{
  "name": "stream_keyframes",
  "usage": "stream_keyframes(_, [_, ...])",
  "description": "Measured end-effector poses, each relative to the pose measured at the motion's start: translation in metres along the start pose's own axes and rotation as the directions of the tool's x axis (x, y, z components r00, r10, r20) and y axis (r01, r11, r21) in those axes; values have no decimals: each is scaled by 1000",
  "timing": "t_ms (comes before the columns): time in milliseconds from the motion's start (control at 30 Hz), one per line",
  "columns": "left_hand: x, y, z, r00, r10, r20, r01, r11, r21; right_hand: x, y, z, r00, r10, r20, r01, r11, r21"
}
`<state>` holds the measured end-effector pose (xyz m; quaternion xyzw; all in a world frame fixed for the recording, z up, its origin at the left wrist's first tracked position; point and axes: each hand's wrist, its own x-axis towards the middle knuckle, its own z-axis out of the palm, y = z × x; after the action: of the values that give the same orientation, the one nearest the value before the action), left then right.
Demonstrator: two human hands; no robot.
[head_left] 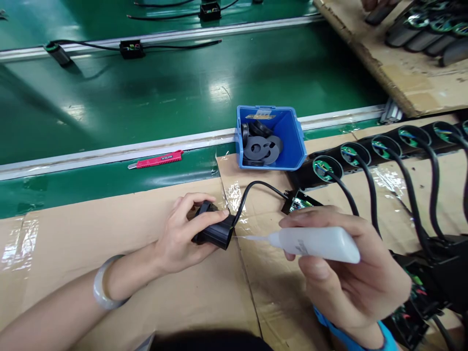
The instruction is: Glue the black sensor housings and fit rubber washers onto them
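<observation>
My left hand (pixel 186 229) is closed around a black plastic housing (pixel 218 233), its open end facing right. A black cable (pixel 252 185) runs from that end to a small black box with a circuit board (pixel 302 201). Between the fingers of my right hand (pixel 351 273) lies a white squeeze bottle (pixel 318 243), tipped nearly level. Its thin nozzle points left, and the tip is close to the housing's open rim; whether they touch I cannot tell.
Beyond my hands stands a blue bin (pixel 270 136) with black round parts. A red utility knife (pixel 157 159) lies left of it. Several black cylinders with cables (pixel 327 169) line the right side. On the green conveyor (pixel 153 92) sit wired boxes. Another person's hand (pixel 371 5) shows at top right.
</observation>
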<state>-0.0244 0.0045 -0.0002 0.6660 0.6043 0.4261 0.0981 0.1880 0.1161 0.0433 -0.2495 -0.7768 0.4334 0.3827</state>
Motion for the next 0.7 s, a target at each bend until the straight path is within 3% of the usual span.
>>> stream_keyframes(100, [0,0,1,1000,1,0,-1,1000,3,5,-1,1,996,-87,-32,86,996,-20])
stream_keyframes(700, [-1,0,2,1000,15,-5,-15,1000,-16,10,-9,6,979,-172,112,192,960,-203])
